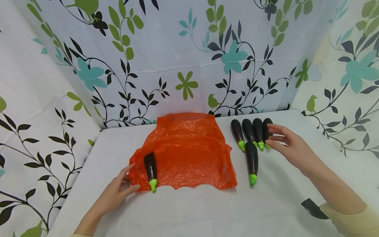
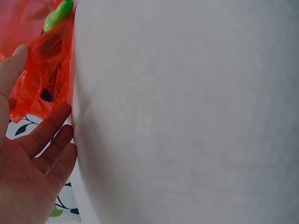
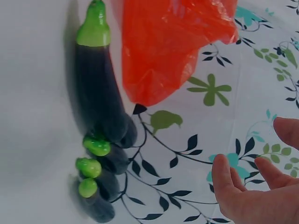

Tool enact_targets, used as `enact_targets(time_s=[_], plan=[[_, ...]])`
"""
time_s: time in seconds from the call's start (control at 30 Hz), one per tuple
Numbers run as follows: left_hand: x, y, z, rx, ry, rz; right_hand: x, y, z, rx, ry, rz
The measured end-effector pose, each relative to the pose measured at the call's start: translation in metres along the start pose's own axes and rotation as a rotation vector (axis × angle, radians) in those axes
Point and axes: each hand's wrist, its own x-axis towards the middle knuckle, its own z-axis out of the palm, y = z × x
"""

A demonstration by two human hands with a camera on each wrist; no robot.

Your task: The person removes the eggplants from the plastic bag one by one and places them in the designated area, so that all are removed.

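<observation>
An orange-red plastic bag lies spread flat on the white table. One dark eggplant with a green stem end rests on its left part. Beside the bag's left edge is my left hand, fingers spread and gripping nothing; whether the fingertips touch the plastic I cannot tell. To the right of the bag several eggplants lie side by side, and another eggplant lies in front of them. My right hand hovers by the rightmost one, fingers loosely bent, apart from the eggplants in the right wrist view.
A white cloth covers the table. Behind it hangs a curtain printed with leaves, flowers and birds, and similar fabric runs along both sides. A dark leaf shape shows beside the right sleeve.
</observation>
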Motion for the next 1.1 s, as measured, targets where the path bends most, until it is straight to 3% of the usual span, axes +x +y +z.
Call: enact_targets(time_s=[0.2,0.47,0.6,1.1], plan=[[-0.001,0.000,0.000,0.007,0.008,0.011,-0.006,-0.029,0.003,0.030,0.014,-0.072],[-0.001,0.000,0.000,0.008,0.005,0.008,-0.018,-0.067,0.014,0.141,-0.029,-0.182],[-0.001,0.001,0.000,0.007,0.006,0.005,-0.021,-0.082,0.021,0.141,-0.055,-0.241],[-0.002,0.002,0.000,0.020,0.012,0.006,-0.011,-0.117,0.066,0.158,-0.188,-0.403]])
